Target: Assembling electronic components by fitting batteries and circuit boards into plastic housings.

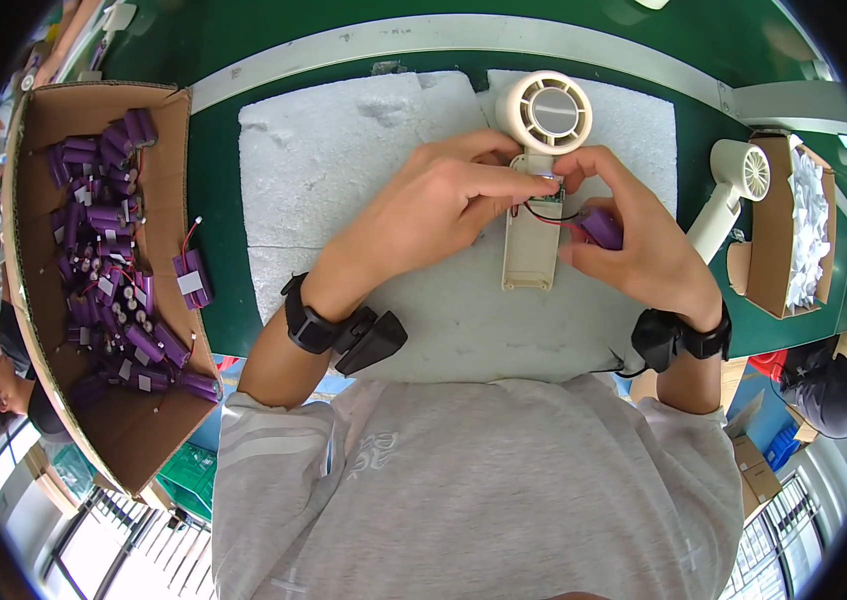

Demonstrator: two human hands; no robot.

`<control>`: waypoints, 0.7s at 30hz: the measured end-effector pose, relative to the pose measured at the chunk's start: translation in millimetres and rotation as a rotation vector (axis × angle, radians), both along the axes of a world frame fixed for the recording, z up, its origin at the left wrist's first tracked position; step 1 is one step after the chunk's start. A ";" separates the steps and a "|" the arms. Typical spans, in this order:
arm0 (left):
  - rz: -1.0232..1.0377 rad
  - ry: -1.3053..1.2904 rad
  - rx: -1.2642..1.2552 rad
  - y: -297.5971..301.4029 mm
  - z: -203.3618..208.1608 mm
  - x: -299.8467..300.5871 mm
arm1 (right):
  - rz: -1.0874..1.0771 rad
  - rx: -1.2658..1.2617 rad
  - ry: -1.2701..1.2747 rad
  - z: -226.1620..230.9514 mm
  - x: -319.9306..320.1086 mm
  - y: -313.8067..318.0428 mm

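A cream handheld fan (pixel 529 262) lies on the white foam with its round head away from me. Its handle is uncovered, and a small green circuit board shows near the neck. My left hand (pixel 433 205) grips the fan at the neck, its index fingertip pressing by the board. In the curled fingers of my right hand (pixel 648 240) sits a purple battery pack (pixel 601 228), just right of the handle. Red and black wires run from the pack to the board. My right index finger bends up beside the neck.
White foam slabs (pixel 343 150) cover the green table (pixel 223 200). A cardboard box (pixel 158 445) of purple battery packs stands at left, one loose pack (pixel 193 279) beside it. At right are another cream fan (pixel 713 222) and a carton (pixel 765 240) holding white pieces. People sit at both sides.
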State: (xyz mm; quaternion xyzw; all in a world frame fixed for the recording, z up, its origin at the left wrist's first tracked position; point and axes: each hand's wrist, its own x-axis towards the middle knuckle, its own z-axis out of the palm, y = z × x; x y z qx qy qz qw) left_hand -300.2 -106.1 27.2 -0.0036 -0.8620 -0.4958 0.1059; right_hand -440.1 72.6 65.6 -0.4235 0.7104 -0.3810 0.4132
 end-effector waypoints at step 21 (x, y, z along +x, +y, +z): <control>0.216 -0.048 0.433 -16.3 -6.3 2.3 | -0.089 -0.290 0.755 -8.2 8.3 -3.2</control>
